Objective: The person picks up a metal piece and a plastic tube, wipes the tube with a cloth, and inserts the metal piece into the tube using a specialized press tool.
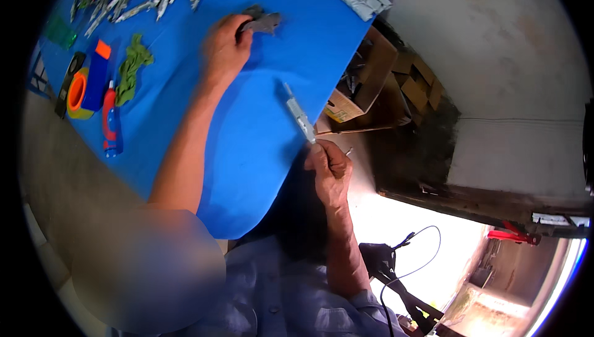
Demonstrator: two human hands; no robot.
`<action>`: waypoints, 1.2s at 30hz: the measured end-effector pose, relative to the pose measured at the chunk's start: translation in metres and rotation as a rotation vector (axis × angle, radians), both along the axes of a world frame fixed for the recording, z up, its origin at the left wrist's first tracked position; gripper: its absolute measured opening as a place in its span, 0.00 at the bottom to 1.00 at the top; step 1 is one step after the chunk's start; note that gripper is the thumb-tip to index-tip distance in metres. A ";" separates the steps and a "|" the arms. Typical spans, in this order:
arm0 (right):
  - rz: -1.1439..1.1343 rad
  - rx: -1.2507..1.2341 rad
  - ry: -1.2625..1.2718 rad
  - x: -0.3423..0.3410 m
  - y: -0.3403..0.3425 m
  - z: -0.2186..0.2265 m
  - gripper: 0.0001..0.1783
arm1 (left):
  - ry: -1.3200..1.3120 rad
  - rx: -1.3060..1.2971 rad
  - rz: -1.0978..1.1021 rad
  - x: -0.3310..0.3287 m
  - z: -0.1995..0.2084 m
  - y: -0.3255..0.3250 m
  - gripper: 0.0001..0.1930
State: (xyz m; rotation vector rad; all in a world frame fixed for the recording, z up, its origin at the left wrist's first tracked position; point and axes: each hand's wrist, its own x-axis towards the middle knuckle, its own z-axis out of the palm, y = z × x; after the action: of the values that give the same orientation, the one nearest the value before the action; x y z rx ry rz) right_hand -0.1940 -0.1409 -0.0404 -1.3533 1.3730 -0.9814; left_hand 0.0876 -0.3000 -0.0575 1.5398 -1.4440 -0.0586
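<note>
Pinching slim grey piece (301, 120) by lower end, right hand (332, 170) holds it over blue table (263, 126) near right edge; left hand (226, 51), grip pressed around grey cloth (266, 24), nearer heap of slim pieces (163, 4)

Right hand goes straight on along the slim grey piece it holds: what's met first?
Probably the grey scrap held by the left hand, ahead of the slim grey piece across the blue tabletop. Depth is unclear; the piece may touch the tabletop sooner.
</note>
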 end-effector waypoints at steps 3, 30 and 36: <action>-0.072 0.008 -0.195 -0.014 0.001 0.004 0.15 | -0.022 0.011 -0.022 0.001 0.001 0.001 0.14; -0.425 0.405 -0.398 -0.079 -0.059 -0.047 0.27 | -0.069 0.140 0.010 0.001 0.011 0.007 0.15; -0.336 0.299 -0.242 -0.053 -0.038 -0.024 0.21 | -0.058 0.150 0.002 0.004 0.007 0.007 0.16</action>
State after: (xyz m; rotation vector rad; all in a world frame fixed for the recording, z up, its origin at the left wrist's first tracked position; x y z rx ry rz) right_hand -0.2471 -0.1793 -0.0647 -0.7710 1.5160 -1.0688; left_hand 0.0918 -0.2933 -0.0508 1.6761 -1.5128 -0.1241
